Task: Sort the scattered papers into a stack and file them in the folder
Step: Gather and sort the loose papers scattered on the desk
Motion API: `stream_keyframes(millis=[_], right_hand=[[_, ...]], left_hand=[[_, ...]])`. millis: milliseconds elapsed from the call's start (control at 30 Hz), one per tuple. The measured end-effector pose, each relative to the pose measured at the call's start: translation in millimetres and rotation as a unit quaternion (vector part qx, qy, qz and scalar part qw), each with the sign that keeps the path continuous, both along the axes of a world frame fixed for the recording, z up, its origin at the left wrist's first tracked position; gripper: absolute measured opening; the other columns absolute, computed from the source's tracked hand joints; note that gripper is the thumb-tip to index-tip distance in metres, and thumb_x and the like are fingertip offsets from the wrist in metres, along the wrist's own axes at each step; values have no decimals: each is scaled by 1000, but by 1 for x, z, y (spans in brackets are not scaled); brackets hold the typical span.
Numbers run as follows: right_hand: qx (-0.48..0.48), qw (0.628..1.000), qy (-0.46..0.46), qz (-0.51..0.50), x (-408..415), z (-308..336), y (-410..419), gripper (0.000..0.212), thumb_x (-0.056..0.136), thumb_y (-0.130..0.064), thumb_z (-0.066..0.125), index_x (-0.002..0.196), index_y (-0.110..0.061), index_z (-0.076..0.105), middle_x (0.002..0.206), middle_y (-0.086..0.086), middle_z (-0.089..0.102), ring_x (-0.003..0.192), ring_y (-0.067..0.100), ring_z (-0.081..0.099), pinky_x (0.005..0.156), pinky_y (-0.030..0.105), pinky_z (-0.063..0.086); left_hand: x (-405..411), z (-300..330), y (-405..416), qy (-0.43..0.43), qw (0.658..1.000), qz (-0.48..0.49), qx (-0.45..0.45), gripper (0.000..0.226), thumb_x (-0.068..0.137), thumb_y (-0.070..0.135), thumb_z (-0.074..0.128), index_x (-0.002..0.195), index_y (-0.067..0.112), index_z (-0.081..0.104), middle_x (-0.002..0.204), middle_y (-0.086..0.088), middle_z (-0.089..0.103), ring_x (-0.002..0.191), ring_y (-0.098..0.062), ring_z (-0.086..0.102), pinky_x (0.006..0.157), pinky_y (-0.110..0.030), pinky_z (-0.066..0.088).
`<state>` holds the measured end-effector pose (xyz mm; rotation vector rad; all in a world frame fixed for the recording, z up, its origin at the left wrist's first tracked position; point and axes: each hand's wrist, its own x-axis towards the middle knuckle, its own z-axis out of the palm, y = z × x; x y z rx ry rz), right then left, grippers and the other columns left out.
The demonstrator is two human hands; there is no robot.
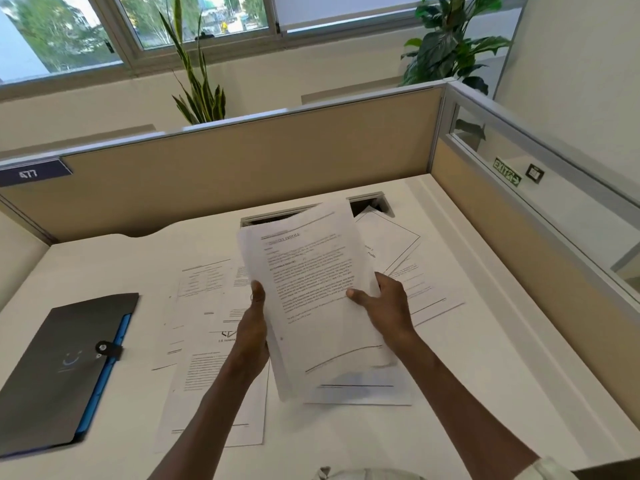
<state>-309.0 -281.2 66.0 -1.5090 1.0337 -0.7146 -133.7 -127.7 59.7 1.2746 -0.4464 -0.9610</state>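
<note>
Two-hand grip [254, 327] [384, 303], one paper sheaf [311, 289]

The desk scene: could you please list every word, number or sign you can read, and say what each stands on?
"EXIT", mirrored, with an arrow: green sign seen in the glass partition panel.
"477" or similar, unclear and possibly mirrored: dark tag on the partition's top edge.
"...PROFILE": heading of the top sheet of the stack held by the left hand and right hand; body text too blurred.
Loose papers on the desk: print too small.
Folder: a logo, no readable words.

Bright window [138, 26] daylight, slight blur, wide-angle distortion
</note>
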Motion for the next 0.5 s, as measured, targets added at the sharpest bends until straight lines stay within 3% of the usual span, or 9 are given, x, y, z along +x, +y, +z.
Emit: stream_keyframes(millis=[67,167,300,367,500], right_hand=[[-6,1000,-21,-3,3,1,2,20,75,-26,80,89,-23,67,91,-5,73,82,19,70,71,40,61],[-9,999,-54,0,8,-1,4,22,75,-28,81,88,-34,65,90,-10,73,83,18,70,71,33,62],[-25,999,-21,8,7,-16,4,28,70,-27,85,91,-17,68,83,-1,72,80,23,68,69,37,59],[-9,1000,-12,17,7,-26,9,37,69,-21,86,99,-12,67,90,2,72,86,23,68,73,40,60],[34,999,-30,26,11,-41,16,40,70,-17,85,106,-12,67,96,5,72,92,23,68,77,40,61]], left_hand=[[-2,7,-2,-36,999,14,-27,68,83,71,57,133,25,62,132,-10,67,118,-33,66,88,-52,57],[-5,8,-3,-125,989,73,-7,55,71,53,84,119,30,70,119,-2,74,105,-24,73,76,-35,61],[-7,-5,-1,-133,985,105,20,53,61,40,91,110,29,74,110,0,77,98,-21,74,71,-34,62],[-11,-16,2,-144,984,98,30,51,60,36,92,107,29,75,108,0,77,98,-19,74,71,-33,62],[-17,-27,5,-157,983,87,38,43,65,27,89,104,33,74,105,1,77,98,-16,72,69,-31,62]])
